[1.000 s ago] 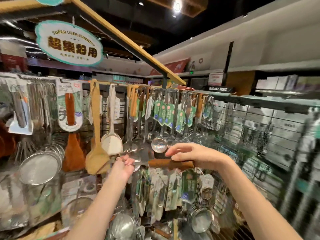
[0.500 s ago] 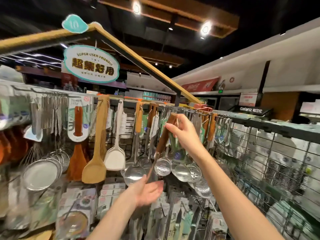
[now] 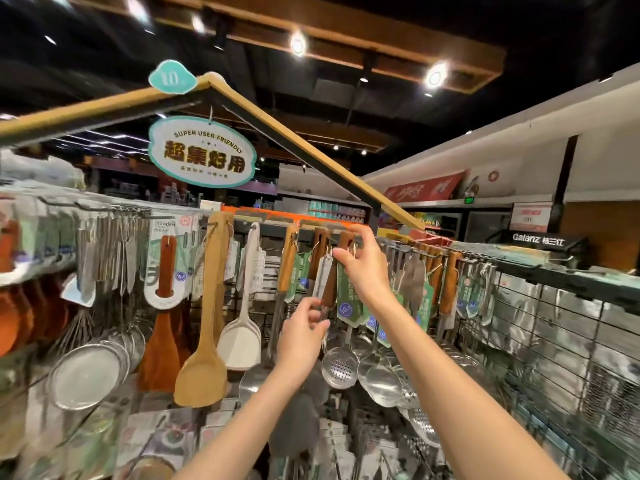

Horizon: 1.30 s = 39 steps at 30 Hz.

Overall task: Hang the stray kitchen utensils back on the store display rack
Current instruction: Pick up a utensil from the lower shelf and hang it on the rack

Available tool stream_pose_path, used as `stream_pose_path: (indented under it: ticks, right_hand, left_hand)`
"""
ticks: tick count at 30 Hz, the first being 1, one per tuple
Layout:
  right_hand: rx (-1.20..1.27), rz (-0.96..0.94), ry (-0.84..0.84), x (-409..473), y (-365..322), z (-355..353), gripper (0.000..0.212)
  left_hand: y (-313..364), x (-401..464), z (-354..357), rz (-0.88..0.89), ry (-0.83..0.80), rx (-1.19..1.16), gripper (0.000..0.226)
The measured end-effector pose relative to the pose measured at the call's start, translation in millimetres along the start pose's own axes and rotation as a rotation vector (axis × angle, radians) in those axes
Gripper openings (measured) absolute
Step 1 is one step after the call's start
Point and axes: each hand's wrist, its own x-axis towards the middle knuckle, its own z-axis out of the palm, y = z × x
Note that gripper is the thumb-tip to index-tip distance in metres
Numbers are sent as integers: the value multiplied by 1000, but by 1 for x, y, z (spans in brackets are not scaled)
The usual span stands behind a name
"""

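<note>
The wooden-handled utensil [image 3: 335, 271], half a second ago tilted below the rack rail [image 3: 398, 244], now hangs upright at it. Right hand [image 3: 363, 268] fingers pinch its top; left hand [image 3: 304, 336] fingers grip its lower handle. Hooking looks nearly done.

The right hand [image 3: 363, 268] hides the wooden handle's [image 3: 332, 271] top — goods along the rack's [image 3: 554, 271] lower edge blur beyond telling.

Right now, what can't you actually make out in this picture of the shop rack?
Head view only:
- Brown wooden-handled metal utensil: its top, and whether it is on a hook, hidden by the right hand.
- Its lower shaft and head: covered by the left hand.
- Small white price tag: print too small and blurred.
</note>
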Motion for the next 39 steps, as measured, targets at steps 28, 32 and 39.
stream_pose_path:
  ticks: [28,32,39]
  right_hand:
    - [-198,25,61,50,50,59,58]
    - [-115,49,-11,40,55,60,75]
    - [-239,-47,29,-25,55,70,59]
  left_hand:
    - [-28,50,10,72,-71,210,62]
    - [-36,41,-2,106,-69,229,60]
    - [-76,-6,-33,202,-138,345,57]
